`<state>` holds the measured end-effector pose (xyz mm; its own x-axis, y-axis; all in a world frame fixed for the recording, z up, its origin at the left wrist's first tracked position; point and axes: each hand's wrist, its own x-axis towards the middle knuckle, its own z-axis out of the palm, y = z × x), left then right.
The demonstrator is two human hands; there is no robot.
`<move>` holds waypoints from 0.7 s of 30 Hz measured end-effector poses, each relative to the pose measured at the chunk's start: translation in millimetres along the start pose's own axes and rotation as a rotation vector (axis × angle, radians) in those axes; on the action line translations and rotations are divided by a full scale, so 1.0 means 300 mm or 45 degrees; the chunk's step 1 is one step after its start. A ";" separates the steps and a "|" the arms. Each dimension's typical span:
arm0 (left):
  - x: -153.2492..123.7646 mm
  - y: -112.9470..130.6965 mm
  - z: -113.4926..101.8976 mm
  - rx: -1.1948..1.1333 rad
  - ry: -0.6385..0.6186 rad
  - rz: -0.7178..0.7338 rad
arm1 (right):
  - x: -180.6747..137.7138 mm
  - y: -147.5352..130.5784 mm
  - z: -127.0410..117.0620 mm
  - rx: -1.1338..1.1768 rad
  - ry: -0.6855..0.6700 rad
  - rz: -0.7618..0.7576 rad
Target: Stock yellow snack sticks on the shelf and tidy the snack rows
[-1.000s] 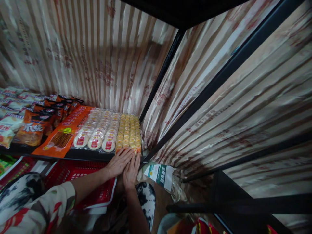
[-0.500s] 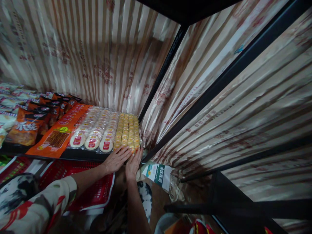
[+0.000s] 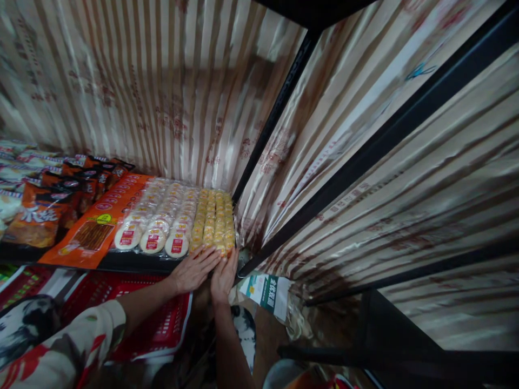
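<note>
Rows of yellow-wrapped small snacks [image 3: 214, 219] stand at the right end of a dark shelf [image 3: 138, 263]. My left hand [image 3: 195, 271] lies against the front of these rows, its fingers stretched out flat over the lower edge. Close beside it, my right hand [image 3: 224, 276] touches the front right corner with its fingers extended upward. Neither hand is wrapped around anything. Left of the yellow snacks, clear-wrapped stacks of round white crackers [image 3: 177, 245] stand in rows, with red labels at their front ends.
A flat orange snack bag [image 3: 91, 229] and orange-black bags [image 3: 36, 216] fill the shelf further left. Red baskets [image 3: 162, 324] stand below. Black metal posts [image 3: 279, 108] and a striped curtain [image 3: 170, 92] enclose the right and back. A green-white package [image 3: 267, 292] lies low down.
The view has shifted slightly. Both hands stay against the front of the yellow-wrapped snacks, which look unchanged.
</note>
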<state>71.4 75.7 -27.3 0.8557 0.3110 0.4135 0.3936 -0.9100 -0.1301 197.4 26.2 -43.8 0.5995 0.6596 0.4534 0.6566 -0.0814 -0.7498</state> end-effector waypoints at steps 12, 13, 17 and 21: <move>-0.002 0.001 0.003 -0.023 -0.004 0.028 | 0.028 0.000 0.002 -0.026 -0.020 -0.004; -0.002 0.002 0.004 -0.018 -0.001 0.030 | 0.026 0.002 0.005 -0.037 -0.028 -0.006; -0.004 0.003 0.013 -0.007 0.028 0.035 | 0.026 0.004 0.001 -0.039 -0.049 -0.006; -0.005 0.003 0.020 -0.021 0.014 0.028 | 0.041 -0.013 -0.010 -0.026 -0.024 -0.008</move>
<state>72.2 76.1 -33.4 0.8603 0.2880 0.4206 0.3692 -0.9210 -0.1246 203.6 32.4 -34.0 0.5868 0.6743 0.4483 0.6693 -0.0923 -0.7372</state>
